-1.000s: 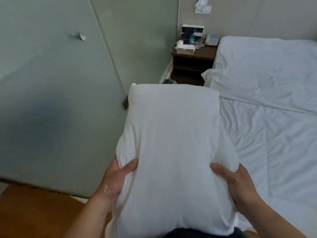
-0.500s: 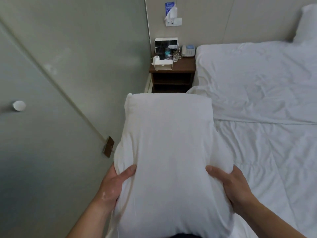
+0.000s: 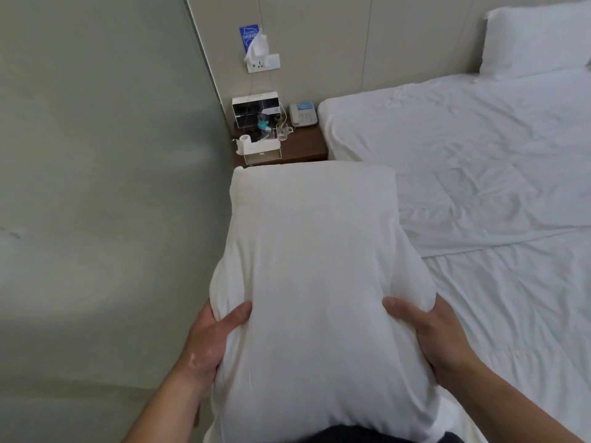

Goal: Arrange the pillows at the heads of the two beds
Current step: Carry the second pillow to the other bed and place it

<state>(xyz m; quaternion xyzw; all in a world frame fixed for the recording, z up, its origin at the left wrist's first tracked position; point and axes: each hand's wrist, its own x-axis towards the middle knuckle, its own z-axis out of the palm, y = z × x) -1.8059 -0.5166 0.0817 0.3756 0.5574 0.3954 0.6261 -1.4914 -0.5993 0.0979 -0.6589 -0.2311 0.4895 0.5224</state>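
Two hands, left hand (image 3: 208,340) and right hand (image 3: 438,338), grip the pillow (image 3: 316,282) by its sides; swung carelessly ahead, it could sweep clutter off the nightstand (image 3: 303,147).

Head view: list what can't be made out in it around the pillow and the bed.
- Nightstand front: hidden behind the held pillow.
- Fingers of the left hand and right hand: only thumbs show; the rest of each grip is behind the pillow.
- Second pillow at the bed head: cut off by the right edge.
- Blue wall sign: print too small to read.
- A second bed: not in view.
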